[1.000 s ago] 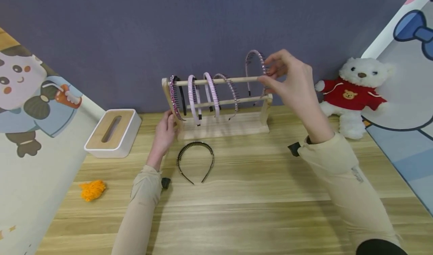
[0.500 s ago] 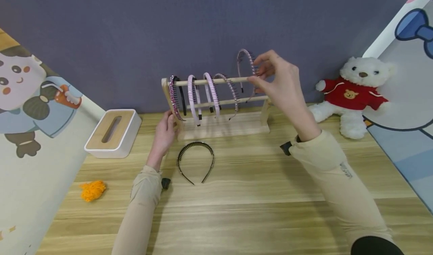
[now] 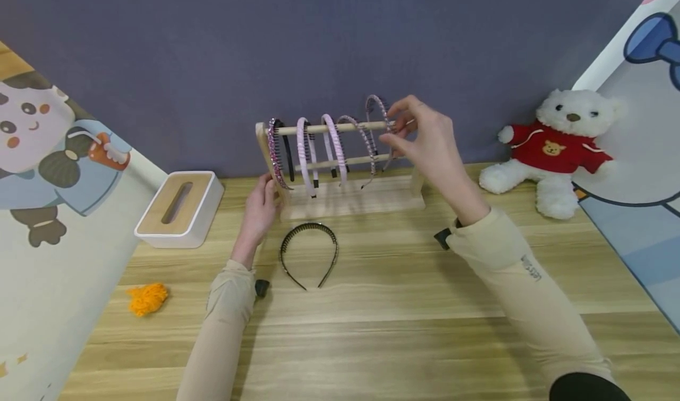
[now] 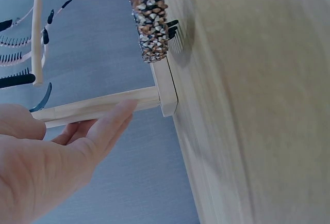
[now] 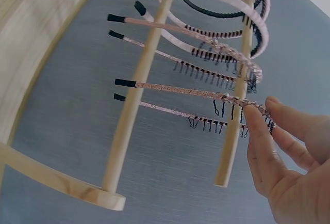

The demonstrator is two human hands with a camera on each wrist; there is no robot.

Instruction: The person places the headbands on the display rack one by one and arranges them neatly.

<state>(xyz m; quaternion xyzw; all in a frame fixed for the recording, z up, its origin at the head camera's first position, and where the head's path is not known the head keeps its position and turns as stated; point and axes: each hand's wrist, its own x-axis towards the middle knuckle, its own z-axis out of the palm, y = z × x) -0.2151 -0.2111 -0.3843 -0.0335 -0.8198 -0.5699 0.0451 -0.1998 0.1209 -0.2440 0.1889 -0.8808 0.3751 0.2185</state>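
A wooden headband rack (image 3: 350,200) stands against the dark backdrop, with several headbands over its rods. My left hand (image 3: 260,206) holds the rack's left post (image 4: 98,105), beside a glittery jewelled headband (image 4: 148,22). My right hand (image 3: 427,138) pinches a sparkly pink toothed headband (image 5: 175,89) between thumb and fingers. That headband straddles the rack's rods, its top slightly above the upper rod (image 5: 230,157). Immediately left of it hangs a similar pink headband (image 3: 361,130); farther left are pale pink headbands (image 3: 332,138). A black toothed headband (image 3: 310,226) lies on the table in front.
A white tissue box (image 3: 180,209) with a wooden lid stands left of the rack. Orange yarn (image 3: 147,299) lies at the left front of the table (image 3: 372,330). At the right sits a white teddy bear (image 3: 552,147) in red. Printed panels flank both sides.
My right hand has moved left along the rack with the pink headband, which has come down lower over the rods. My left hand stays at the post.
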